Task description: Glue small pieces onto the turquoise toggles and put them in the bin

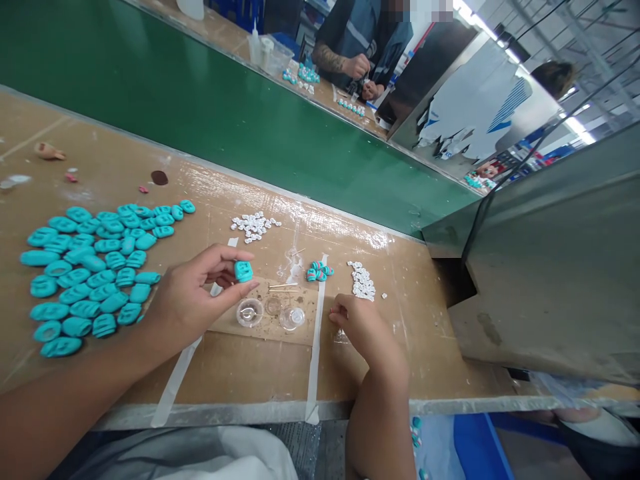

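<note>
My left hand (193,297) pinches one small teal moulded piece (243,271) between thumb and fingertips above the brown work board (240,373). My right hand (360,327) rests on the board to the right, fingers curled down, close to a pile of tiny white parts (363,280). What its fingers hold, if anything, is hidden. Between the hands lie two small clear round dishes (250,312) (293,317) and a thin wooden stick (283,286). A few finished teal pieces (319,271) sit just beyond.
A large spread of teal pieces (90,267) covers the left of the board. More white parts (254,225) lie farther back. A green conveyor belt (225,113) runs behind. A person (357,47) works across it. A grey metal housing (550,267) stands at right.
</note>
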{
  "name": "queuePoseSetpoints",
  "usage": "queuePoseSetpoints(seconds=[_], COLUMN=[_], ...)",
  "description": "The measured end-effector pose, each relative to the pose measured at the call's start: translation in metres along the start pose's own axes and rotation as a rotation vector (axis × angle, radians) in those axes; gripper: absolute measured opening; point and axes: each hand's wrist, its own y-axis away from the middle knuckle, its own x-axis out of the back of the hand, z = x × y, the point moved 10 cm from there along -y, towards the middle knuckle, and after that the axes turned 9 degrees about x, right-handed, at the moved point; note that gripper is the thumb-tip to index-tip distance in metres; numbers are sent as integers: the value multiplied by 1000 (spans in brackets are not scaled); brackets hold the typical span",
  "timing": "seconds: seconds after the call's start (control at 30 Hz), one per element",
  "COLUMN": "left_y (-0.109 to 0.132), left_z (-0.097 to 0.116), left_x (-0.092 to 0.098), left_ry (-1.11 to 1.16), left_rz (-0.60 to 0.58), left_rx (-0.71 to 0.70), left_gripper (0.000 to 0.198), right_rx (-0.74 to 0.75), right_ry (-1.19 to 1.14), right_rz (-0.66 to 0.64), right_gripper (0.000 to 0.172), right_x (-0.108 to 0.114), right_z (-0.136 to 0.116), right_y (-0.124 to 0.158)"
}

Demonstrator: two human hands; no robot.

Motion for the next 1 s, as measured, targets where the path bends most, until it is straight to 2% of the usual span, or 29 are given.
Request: queuePoseSetpoints(seconds=[0.3,0.47,0.57,0.63,0.7,0.83,1.0], left_y=[0,1,4,9,15,21,22], left_z=[-2,1,3,9,15,19,16], left_x=[-3,-5,-13,-22,-29,-33,-37], left_ry=[0,16,22,9,8,-1,9], left_rz=[-17,-47,-136,-219,-290,-324,-362], left_rx=[8,21,-20,-120,-222,-281,-207], left_gripper=[30,30,29,26,25,28,35], right_rx=[-10,109,354,550,660,685,710], right_ry=[-1,-96,-437,-795,-1077,-1353,-1375], right_rz=[66,94,206,320,347,250,231], right_gripper=[22,20,16,19,23,25,21], right_x=[-3,9,27,42,44,21,10], right_z=[11,-9,-46,-69,-83,-96,-99], right_y=[-5,-4,7,20,26,20,17])
